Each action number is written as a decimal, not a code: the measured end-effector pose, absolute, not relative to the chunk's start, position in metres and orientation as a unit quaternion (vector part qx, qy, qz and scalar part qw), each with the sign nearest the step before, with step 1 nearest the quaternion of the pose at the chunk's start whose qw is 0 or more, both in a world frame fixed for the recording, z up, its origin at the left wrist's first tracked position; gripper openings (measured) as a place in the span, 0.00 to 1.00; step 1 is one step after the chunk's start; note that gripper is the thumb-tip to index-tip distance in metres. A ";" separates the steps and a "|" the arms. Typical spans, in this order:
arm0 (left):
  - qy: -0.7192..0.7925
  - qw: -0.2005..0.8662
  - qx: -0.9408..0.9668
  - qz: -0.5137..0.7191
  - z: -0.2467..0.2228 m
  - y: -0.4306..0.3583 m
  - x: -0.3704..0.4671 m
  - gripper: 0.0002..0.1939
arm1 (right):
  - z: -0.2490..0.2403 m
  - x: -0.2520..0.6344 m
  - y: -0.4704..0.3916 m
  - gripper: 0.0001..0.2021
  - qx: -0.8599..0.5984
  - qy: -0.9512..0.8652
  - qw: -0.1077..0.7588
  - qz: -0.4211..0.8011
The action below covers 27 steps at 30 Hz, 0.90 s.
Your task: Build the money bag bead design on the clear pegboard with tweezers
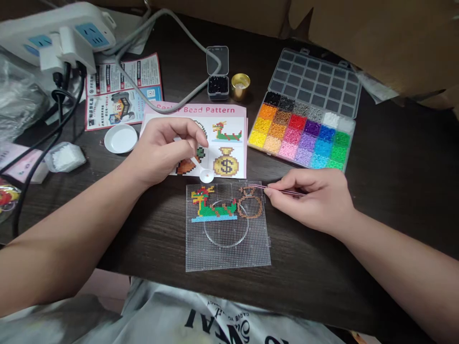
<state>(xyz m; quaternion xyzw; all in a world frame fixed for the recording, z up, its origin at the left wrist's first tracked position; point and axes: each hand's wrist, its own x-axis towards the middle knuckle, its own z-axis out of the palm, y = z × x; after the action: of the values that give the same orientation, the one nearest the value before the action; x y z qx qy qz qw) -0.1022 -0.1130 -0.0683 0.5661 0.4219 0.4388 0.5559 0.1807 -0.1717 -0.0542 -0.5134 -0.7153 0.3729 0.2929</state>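
Observation:
Closed around the handle of a small white spoon [206,175], my left hand [167,148] hovers over the pattern sheet [195,111]. A tiny brownish speck, probably a bead, lies in the spoon's bowl. My right hand [311,198] pinches slim tweezers [287,192], their tips at the upper right of the clear pegboard [229,258]. On the board, a green dragon boat of beads [215,209] sits beside a brown bead outline [250,205] shaped like a money bag. Whether the tweezer tips hold a bead is too small to tell.
An open bead box [297,129] with many colours stands at the right. Behind the sheet are a small case of black beads [218,85] and a gold cup [240,87]. At left lie a white dish [121,138], a leaflet [124,95], cables and a power strip [68,28].

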 end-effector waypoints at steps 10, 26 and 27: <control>0.425 0.544 0.581 0.431 -0.069 -0.113 -0.103 0.13 | -0.056 0.175 -0.171 0.04 -0.501 -0.720 0.269 0.398; 0.416 0.550 0.578 0.436 -0.067 -0.114 -0.102 0.13 | -0.058 0.178 -0.171 0.05 -0.507 -0.705 0.269 0.417; 0.415 0.552 0.578 0.436 -0.067 -0.114 -0.102 0.13 | -0.058 0.178 -0.171 0.04 -0.507 -0.704 0.269 0.418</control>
<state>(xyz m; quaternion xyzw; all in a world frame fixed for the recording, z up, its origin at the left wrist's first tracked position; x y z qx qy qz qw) -0.1023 -0.1136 -0.0674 0.5778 0.4148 0.4358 0.5515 0.1777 -0.1713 -0.0582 -0.5070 -0.7044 0.4177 0.2690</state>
